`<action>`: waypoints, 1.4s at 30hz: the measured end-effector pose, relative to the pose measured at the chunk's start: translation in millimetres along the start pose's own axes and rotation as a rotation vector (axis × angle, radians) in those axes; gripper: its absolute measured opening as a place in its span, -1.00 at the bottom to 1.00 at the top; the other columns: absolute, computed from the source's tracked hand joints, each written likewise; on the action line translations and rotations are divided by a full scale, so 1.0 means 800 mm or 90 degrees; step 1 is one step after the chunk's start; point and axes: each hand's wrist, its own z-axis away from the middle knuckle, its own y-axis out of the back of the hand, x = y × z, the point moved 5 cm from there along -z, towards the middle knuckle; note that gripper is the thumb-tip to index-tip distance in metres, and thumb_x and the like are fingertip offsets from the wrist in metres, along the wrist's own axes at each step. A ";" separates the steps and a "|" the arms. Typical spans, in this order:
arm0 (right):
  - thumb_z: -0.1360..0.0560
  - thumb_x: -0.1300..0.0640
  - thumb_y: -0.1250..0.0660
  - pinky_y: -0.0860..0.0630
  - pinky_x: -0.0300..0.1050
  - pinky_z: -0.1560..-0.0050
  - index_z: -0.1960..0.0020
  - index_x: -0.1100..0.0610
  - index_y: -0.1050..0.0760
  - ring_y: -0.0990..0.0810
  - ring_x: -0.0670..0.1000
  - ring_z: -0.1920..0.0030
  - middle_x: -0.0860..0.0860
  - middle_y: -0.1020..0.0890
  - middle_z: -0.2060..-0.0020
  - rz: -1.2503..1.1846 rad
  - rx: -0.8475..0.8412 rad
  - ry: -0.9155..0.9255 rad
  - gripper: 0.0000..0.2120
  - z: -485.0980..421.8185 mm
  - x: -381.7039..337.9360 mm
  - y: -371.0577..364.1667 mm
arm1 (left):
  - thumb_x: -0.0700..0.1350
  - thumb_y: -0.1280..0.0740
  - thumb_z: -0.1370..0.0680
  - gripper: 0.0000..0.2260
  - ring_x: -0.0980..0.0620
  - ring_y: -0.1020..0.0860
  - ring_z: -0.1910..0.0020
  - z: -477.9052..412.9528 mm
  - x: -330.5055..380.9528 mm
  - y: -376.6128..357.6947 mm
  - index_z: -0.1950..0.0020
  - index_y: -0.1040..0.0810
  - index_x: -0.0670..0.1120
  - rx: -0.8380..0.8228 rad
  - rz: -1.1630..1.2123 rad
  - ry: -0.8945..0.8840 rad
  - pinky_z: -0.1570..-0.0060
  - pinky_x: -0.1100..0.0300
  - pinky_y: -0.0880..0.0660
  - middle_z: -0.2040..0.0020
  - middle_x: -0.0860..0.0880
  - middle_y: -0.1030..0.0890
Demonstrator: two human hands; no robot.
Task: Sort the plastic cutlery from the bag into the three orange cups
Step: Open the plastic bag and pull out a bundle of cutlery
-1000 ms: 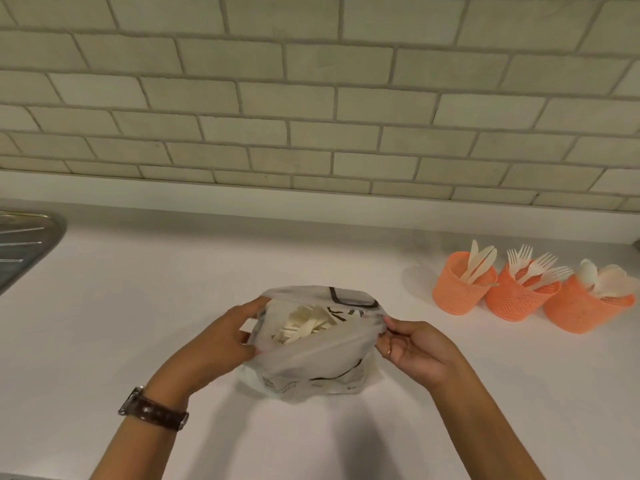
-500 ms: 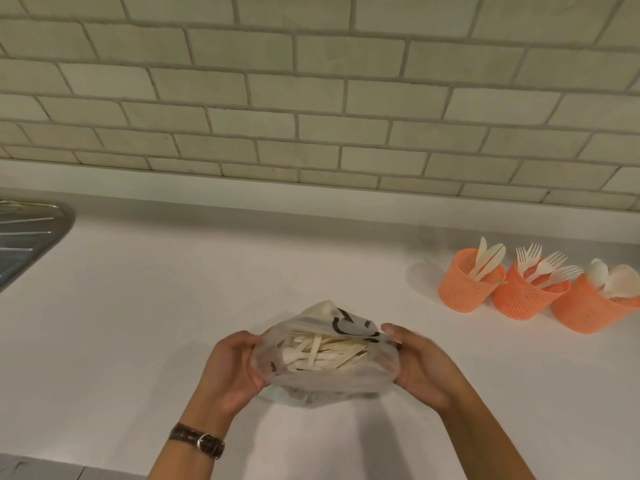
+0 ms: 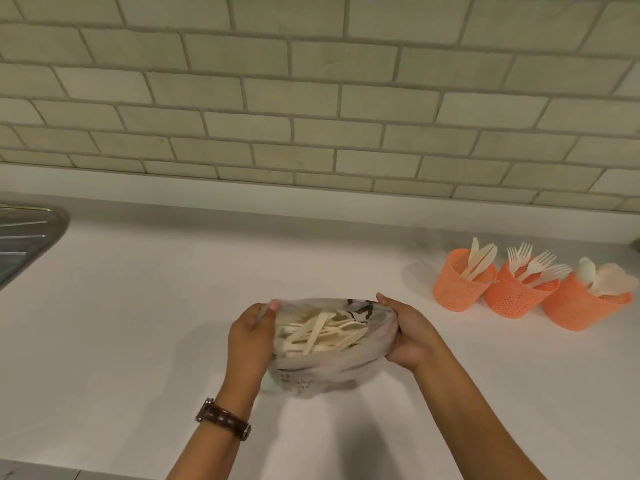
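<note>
Bag (image 3: 325,372) dead centre in front of me, down at the white counter (image 3: 138,323), and I can't tell if it's resting there. Its mouth is stretched wide with a heap of pale cutlery (image 3: 322,332) inside. My left hand (image 3: 251,337) grips the bag's left rim and my right hand (image 3: 412,336) grips the right rim, fingers curled over. Off right, three orange cups stand in a touching row: knife cup (image 3: 457,289), fork cup (image 3: 512,299), spoon cup (image 3: 578,308). Watch (image 3: 225,419) on my left wrist, sink (image 3: 24,233) corner far left.
</note>
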 end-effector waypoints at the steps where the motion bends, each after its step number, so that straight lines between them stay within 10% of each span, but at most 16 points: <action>1: -0.53 0.08 -0.28 -0.56 0.04 0.05 -0.04 0.23 -0.56 -0.67 0.15 0.21 0.19 -0.69 0.17 -0.003 -0.013 0.005 -0.77 -0.003 -0.003 0.001 | -0.02 -0.24 -0.57 -0.74 0.07 -0.56 0.34 0.002 -0.003 -0.003 0.23 -0.57 -0.11 -0.003 0.071 0.040 0.28 0.21 -0.45 0.37 0.07 -0.61; 4: -0.53 0.00 -0.29 -0.49 0.02 -0.12 0.05 0.20 -0.60 -0.61 0.15 0.03 0.17 -0.66 0.03 0.196 0.070 0.117 -0.73 -0.011 -0.014 0.008 | 0.00 -0.25 -0.57 -0.76 -0.06 -0.60 0.16 0.003 -0.021 -0.009 0.16 -0.61 -0.10 -0.027 0.114 0.128 0.10 0.05 -0.49 0.18 -0.06 -0.67; 8: -0.52 -0.04 -0.29 -0.40 -0.17 0.15 0.10 0.06 -0.44 -0.52 0.05 0.10 0.02 -0.55 0.12 0.572 0.202 0.394 -0.83 -0.001 -0.023 0.015 | -0.02 -0.26 -0.56 -0.84 -0.07 -0.61 0.11 -0.004 -0.032 0.001 0.12 -0.63 0.04 -0.051 0.026 0.082 0.08 -0.06 -0.58 0.11 -0.04 -0.65; 13: -0.34 0.08 -0.52 -0.31 -0.32 -0.07 0.09 -0.01 -0.43 -0.40 -0.07 -0.09 -0.07 -0.39 -0.06 0.703 0.131 0.658 -0.72 0.034 -0.014 0.016 | -0.15 -0.37 -0.49 -0.82 0.21 -0.52 0.14 -0.005 0.001 0.015 0.07 -0.49 0.14 -0.027 -0.241 -0.177 0.24 0.34 -0.43 -0.12 0.06 -0.40; 17: -0.39 0.18 -0.46 -0.34 -0.22 -0.08 0.08 0.00 -0.63 -0.46 0.04 -0.15 -0.01 -0.39 -0.19 0.795 0.147 0.586 -0.86 0.022 -0.004 0.013 | -0.03 -0.42 -0.44 -0.84 0.07 -0.50 -0.07 -0.009 0.009 -0.007 0.03 -0.61 0.19 -0.123 -0.416 -0.213 0.00 0.22 -0.44 -0.20 0.08 -0.39; 23: -0.32 0.41 -0.29 -0.39 -0.23 -0.06 -0.40 0.05 -0.33 -0.43 0.11 -0.18 0.03 -0.35 -0.23 0.951 0.105 0.464 -0.32 0.016 -0.014 -0.011 | -0.17 -0.43 -0.37 -0.27 -0.03 -0.41 -0.23 -0.019 0.015 -0.030 -0.47 -0.18 0.03 -0.302 -0.564 -0.172 -0.15 0.16 -0.47 -0.40 0.01 -0.15; 33: -0.29 0.27 -0.39 -0.50 -0.11 0.05 -0.47 -0.09 -0.05 -0.39 0.07 -0.15 -0.05 -0.23 -0.27 1.050 0.129 0.418 -0.12 0.050 -0.001 -0.002 | -0.18 -0.55 -0.25 -0.06 0.12 -0.47 0.24 0.011 0.010 -0.027 -0.44 -0.03 0.08 -0.330 -0.559 -0.185 0.47 0.42 -0.39 -0.36 0.13 0.03; 38: -0.34 0.16 -0.45 -0.38 -0.11 0.03 -0.27 -0.02 -0.39 -0.41 0.06 -0.13 0.01 -0.37 -0.16 1.094 0.273 0.555 -0.46 0.085 0.005 -0.002 | -0.08 -0.62 -0.15 0.01 0.11 -0.46 0.22 0.022 0.008 -0.033 -0.39 -0.03 0.11 -0.326 -0.555 -0.206 0.47 0.43 -0.36 -0.33 0.14 -0.03; 42: -0.34 0.15 -0.47 -0.42 -0.14 0.07 0.05 0.06 -0.58 -0.53 0.04 0.04 -0.02 -0.53 0.08 1.018 0.170 0.675 -0.80 0.094 0.016 -0.019 | -0.06 -0.62 -0.16 0.08 0.10 -0.45 0.20 0.023 0.009 -0.034 -0.45 0.04 0.09 -0.324 -0.558 -0.221 0.45 0.43 -0.33 -0.38 0.13 -0.03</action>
